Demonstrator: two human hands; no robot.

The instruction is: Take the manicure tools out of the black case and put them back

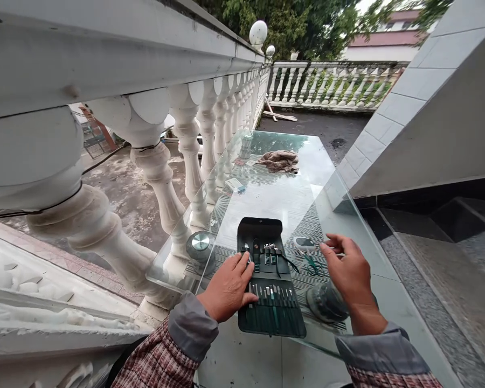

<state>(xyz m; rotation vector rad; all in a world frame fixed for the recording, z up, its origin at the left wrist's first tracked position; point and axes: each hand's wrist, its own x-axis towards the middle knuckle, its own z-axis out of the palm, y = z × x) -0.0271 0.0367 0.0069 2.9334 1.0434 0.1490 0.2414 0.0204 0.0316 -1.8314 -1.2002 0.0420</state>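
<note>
Manicure kit point(261, 230) between two hands

The manicure kit lies open on the glass table point(295, 189). The left hand point(231, 285), spread and ungrasping, touches its left side; the right hand point(348, 269), half-curled, visibly empty, is near the green-handled scissors point(315, 268).

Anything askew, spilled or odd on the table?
Only the brown cloth: it lies crumpled, not folded, toward the far end of the glass table. No spill or damage evident around the open tool case.

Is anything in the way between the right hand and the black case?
Yes: a pale-rimmed oval thing and green loops, maybe scissors, lie low between the right hand and the case. The hand seems higher, so could probably pass over.
</note>
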